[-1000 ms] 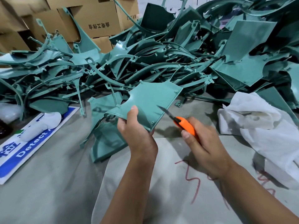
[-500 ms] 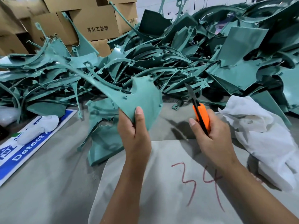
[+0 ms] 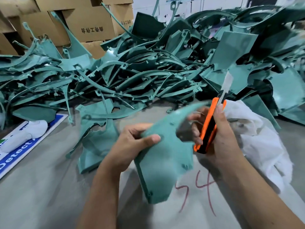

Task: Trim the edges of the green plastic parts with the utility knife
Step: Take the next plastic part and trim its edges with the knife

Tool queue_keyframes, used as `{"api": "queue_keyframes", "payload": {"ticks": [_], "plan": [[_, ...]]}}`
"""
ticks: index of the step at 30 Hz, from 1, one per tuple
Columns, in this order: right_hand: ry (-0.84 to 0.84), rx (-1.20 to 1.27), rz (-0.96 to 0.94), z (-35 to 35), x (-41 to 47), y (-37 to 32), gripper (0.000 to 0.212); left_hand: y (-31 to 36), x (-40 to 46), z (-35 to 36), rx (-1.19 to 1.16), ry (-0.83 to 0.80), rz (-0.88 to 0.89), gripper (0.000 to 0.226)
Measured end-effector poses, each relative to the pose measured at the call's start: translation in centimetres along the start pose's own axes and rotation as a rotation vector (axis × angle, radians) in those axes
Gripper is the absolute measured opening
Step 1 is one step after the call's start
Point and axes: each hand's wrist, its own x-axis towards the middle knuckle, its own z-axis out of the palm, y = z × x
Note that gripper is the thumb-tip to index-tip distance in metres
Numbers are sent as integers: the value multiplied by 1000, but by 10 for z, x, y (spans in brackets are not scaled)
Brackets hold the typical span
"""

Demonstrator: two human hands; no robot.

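Green part (image 3: 163, 156): a flat panel with a curved, pointed horn at its upper end, held in the air above the counter (image 3: 41, 187), between the two hands and in front of the chest. It is motion-blurred. Its horn points up and right, toward the knife; its lower corner hangs over a pale sheet (image 3: 189, 217) marked with red numerals.

Left hand (image 3: 132, 144): fingers grasping the part at its left edge, thumb pressed on the near face, remaining fingers curled behind.

Right hand (image 3: 219, 138): fingers clenched round the knife (image 3: 208, 128), an orange and black utility knife held nearly upright, slightly tilted right. Its blade (image 3: 226, 86) is extended and points up, away from the part. Whether the right fingertips also touch the part's edge cannot be told owing to blur.

Surroundings: a second green panel (image 3: 97, 141) lies on the counter just left of the left hand. Behind it, a large pile (image 3: 148, 68) of green plastic parts spans the counter's far side. White cloth (image 3: 257, 139) lies right of the right hand. A blue and white sign (image 3: 18, 151) lies at the left edge, with a white object (image 3: 28, 133) on it. Cardboard boxes (image 3: 85, 22) stand behind the pile.
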Motion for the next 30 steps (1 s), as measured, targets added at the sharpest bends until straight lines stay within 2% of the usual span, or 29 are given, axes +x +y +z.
{"api": "queue_keyframes", "payload": {"ticks": [2,3,5,7,10,12,15,17,19,22,24,26,28,30], "plan": [[34,68,40,0,1,1,69,-3,1,7,130,-74,-48,26],[57,98,40,-1,2,0,58,-4,2,9,171,-62,-50,25],[98,145,10,-3,2,-2,28,-3,6,11,202,64,-35,28],[129,217,-8,0,2,-4,13,-5,7,10,88,235,-39,35],[141,371,-10,4,3,-4,16,-10,3,16,-244,335,-177,61],[148,397,-15,6,5,-6,20,-12,2,20,-257,347,-216,59],[216,149,-44,9,7,-4,31,-9,4,20,-216,398,-57,33],[264,-102,-58,8,5,1,34,-7,6,15,-195,487,104,26],[243,-333,-119,8,-1,5,38,-6,4,10,-89,514,244,22],[28,-564,-336,11,-14,10,31,-8,2,10,114,505,338,18],[-149,-737,-448,15,-24,13,23,-10,3,10,382,565,438,11],[-288,-856,-471,19,-30,18,16,-12,5,10,655,652,590,13],[-374,-945,-466,22,-32,22,16,-13,6,8,764,713,705,12],[-419,-985,-454,22,-30,26,18,-14,7,4,820,749,750,18]]}}
